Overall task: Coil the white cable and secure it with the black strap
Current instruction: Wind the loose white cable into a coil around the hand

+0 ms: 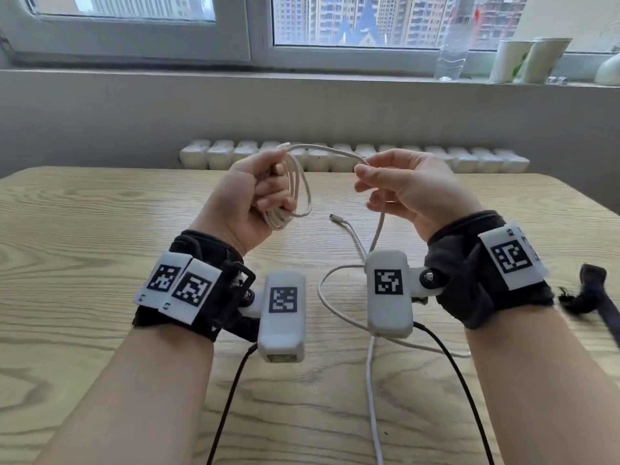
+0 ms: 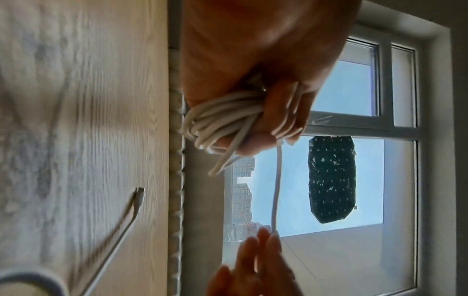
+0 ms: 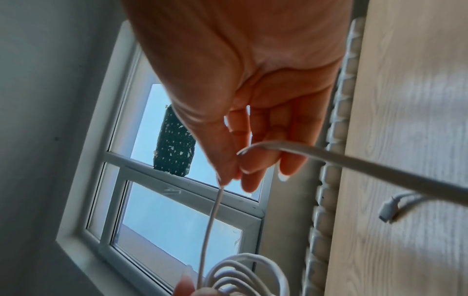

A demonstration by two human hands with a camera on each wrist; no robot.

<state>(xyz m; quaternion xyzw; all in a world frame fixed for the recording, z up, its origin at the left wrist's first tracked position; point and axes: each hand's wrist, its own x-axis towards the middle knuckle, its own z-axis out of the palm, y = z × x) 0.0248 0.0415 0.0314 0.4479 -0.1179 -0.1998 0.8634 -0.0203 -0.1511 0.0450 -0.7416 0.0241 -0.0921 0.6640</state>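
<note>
My left hand (image 1: 248, 196) is raised above the table and grips a coil of several loops of the white cable (image 1: 295, 196); the bundle (image 2: 217, 118) sits under its curled fingers. One strand (image 1: 328, 151) arcs from the coil to my right hand (image 1: 402, 186), which pinches it between thumb and fingers (image 3: 228, 170). The rest of the cable drops to the wooden table (image 1: 100, 229) and ends in a loose connector (image 1: 335, 218). A black strap (image 1: 592, 290) lies at the table's right edge, beside my right wrist.
A white radiator (image 1: 469, 159) runs behind the table's far edge. The window sill above holds a plastic bottle (image 1: 453, 45) and two paper cups (image 1: 530, 58). Black leads (image 1: 228, 397) hang from the wrist cameras toward me.
</note>
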